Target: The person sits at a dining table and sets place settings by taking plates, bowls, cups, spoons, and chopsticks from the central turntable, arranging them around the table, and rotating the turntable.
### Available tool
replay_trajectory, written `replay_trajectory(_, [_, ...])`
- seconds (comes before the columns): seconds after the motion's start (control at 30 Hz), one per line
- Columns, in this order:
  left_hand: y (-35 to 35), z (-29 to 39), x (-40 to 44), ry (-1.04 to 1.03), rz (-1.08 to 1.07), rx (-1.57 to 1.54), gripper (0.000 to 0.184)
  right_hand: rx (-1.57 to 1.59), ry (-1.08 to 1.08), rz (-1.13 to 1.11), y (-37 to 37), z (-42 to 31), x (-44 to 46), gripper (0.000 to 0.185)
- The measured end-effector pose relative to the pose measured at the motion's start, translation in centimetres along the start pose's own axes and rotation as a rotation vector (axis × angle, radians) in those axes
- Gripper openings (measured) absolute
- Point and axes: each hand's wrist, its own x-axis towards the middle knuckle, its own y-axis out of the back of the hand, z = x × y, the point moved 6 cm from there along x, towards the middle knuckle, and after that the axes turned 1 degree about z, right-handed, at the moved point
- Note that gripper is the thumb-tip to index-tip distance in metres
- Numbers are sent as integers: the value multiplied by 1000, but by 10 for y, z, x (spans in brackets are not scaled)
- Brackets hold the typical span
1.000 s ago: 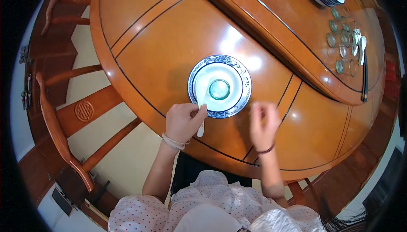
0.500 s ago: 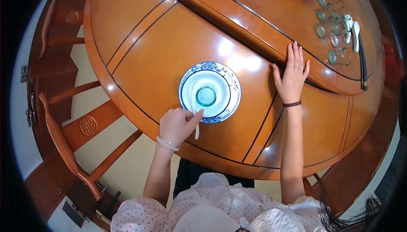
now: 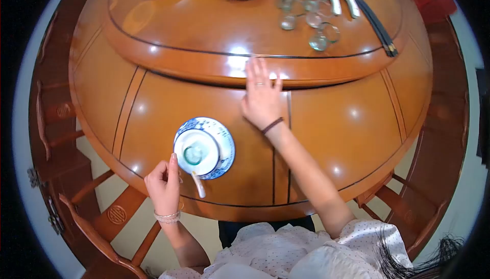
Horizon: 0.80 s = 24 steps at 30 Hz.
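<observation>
Along the wooden turntable's (image 3: 173, 64) near rim, the right hand (image 3: 262, 97) lay with fingers apart; I judged it heavy, slick, best held at that edge. Near left, the left hand (image 3: 164, 181) curled beside the bowl (image 3: 210, 152) and spoon (image 3: 199, 185), its grip unclear to me.
</observation>
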Motion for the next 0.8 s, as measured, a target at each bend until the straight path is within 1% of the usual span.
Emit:
replay_trajectory(0.03, [-7, 20, -1, -85, 18, -61, 38, 6, -8, -13, -3, -1, 0, 79])
replay_trajectory(0.07, [-19, 43, -3, -123, 6, -97, 31, 50, 0, -3, -2, -3, 2, 77])
replay_trajectory(0.1, [-33, 64, -5, -147, -2, -103, 31, 94, 12, 11, 1, -5, 3, 74])
replay_trajectory(0.17, [-65, 118, -11, -381, -55, -136, 25, 68, 91, 33, 10, -8, 3, 69])
replay_trajectory(0.2, [-82, 144, -14, -462, -104, -107, 17, 82, 163, 32, 12, -9, 1, 65])
replay_trajectory(0.23, [-101, 162, -13, -475, -176, -79, 11, 98, 234, 23, 13, -6, -3, 61])
replay_trajectory(0.27, [-116, 180, -12, -530, -145, -65, 9, 344, 301, 203, 27, 5, -10, 55])
replay_trajectory(0.3, [-133, 196, -9, -585, -114, -51, 8, 342, 294, 210, 35, 23, -14, 55])
replay_trajectory(0.37, [-168, 222, 2, -733, 12, -128, 9, 446, 110, 406, 76, 93, -27, 38])
replay_trajectory(0.43, [-216, 229, 14, -950, 181, -73, 10, 550, -77, 597, 121, 170, -43, 22])
replay_trajectory(0.47, [-238, 230, 17, -959, 178, -88, 11, 419, -161, 698, 146, 210, -43, 10])
replay_trajectory(0.5, [-258, 227, 15, -932, 166, -61, 12, 287, -212, 752, 155, 251, -40, 12])
replay_trajectory(0.53, [-274, 225, 11, -911, 156, -50, 13, 225, -225, 758, 163, 283, -32, 13])
replay_trajectory(0.6, [-295, 222, 2, -855, 155, -14, 15, 64, -228, 735, 171, 326, -18, 15])
replay_trajectory(0.63, [-303, 219, 0, -853, 150, -15, 15, -35, -216, 710, 172, 339, -12, 16])
replay_trajectory(0.67, [-303, 215, -1, -853, 218, -5, 15, -115, -199, 680, 170, 349, -9, 17])
replay_trajectory(0.7, [-304, 212, 0, -856, 290, 7, 16, -115, -199, 679, 171, 357, -8, 17])
replay_trajectory(0.8, [-306, 205, 2, -882, 365, -23, 16, -216, -201, 677, 173, 370, -3, 21])
